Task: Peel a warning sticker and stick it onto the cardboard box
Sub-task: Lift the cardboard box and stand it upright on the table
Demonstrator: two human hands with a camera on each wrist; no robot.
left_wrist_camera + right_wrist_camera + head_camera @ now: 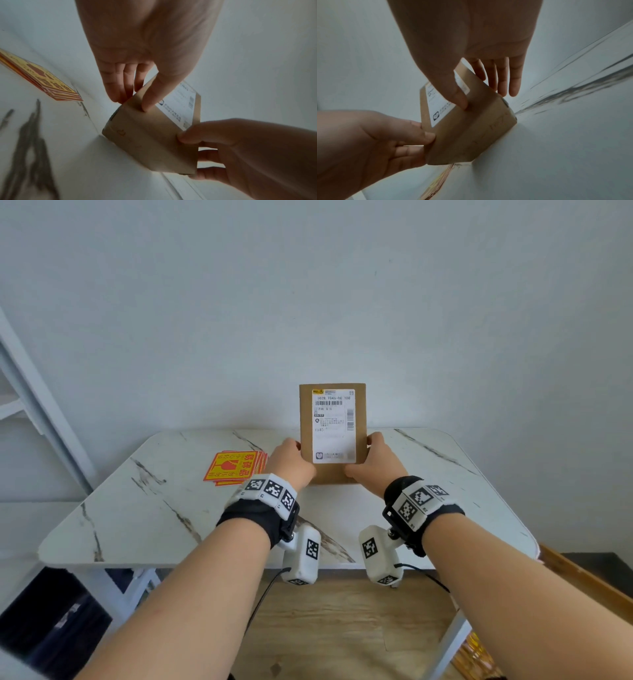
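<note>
A brown cardboard box [334,470] with a white shipping label stands on end at the middle back of the marble table [164,508], label side facing me. My left hand [291,462] grips its left edge, thumb on the front and fingers behind, as the left wrist view shows for the left hand [132,94] on the box [150,142]. My right hand [375,460] grips the right edge the same way; the right wrist view shows this hand [482,94] on the box [471,135]. A stack of red-and-yellow warning stickers [236,469] lies flat to the left of the box, untouched.
The table stands against a plain white wall. A white frame [41,405] leans at the far left and a wooden board [582,577] lies low on the right. The sticker stack [49,82] sits a short way from my left fingers.
</note>
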